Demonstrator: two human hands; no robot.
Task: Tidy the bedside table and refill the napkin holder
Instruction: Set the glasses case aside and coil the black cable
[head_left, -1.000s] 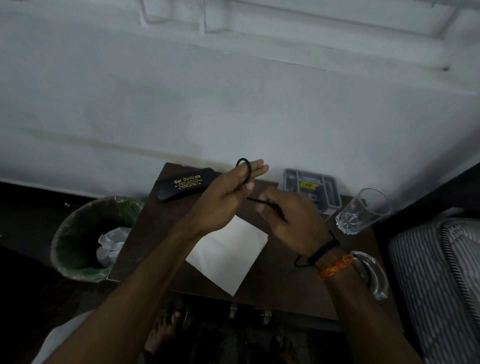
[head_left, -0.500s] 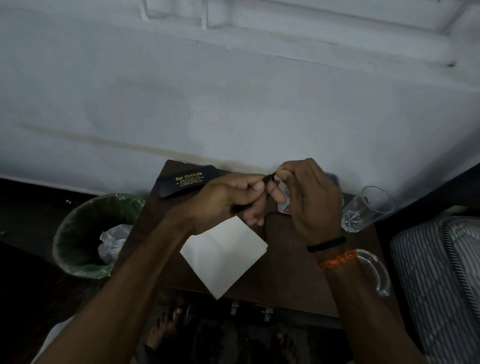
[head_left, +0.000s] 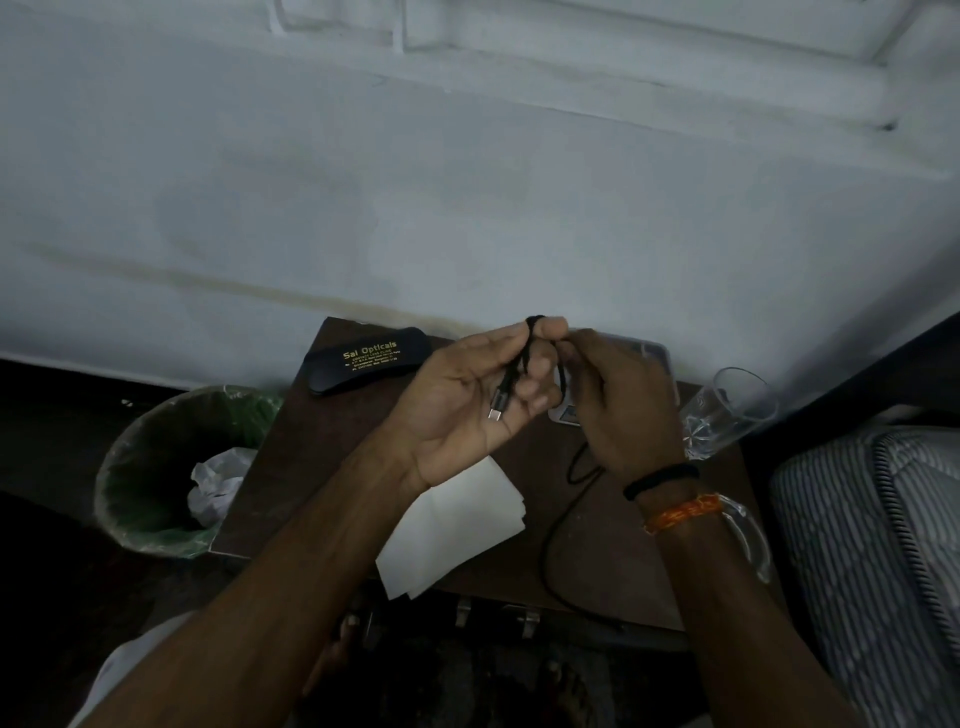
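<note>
The left hand (head_left: 467, 400) curls round a black cable (head_left: 511, 376) looped over its fingers; the right hand (head_left: 618, 405) pinches the cable beside it. Napkins (head_left: 457, 525) lie below on the worktop (head_left: 291, 467), near a case (head_left: 366, 360) and a glass (head_left: 727, 413).

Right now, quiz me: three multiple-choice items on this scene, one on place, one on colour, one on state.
1. Where does the spectacle case lie?
A. in the bin
B. at the table's back left
C. on the bed

2. What colour is the cable?
A. black
B. white
C. red

3. How does the drinking glass stand?
A. inverted
B. lying flat
C. upright

Answers: B, it rests near the wall beside the green-lined bin; A, its cord looks black throughout; C, its open mouth faces up.
</note>
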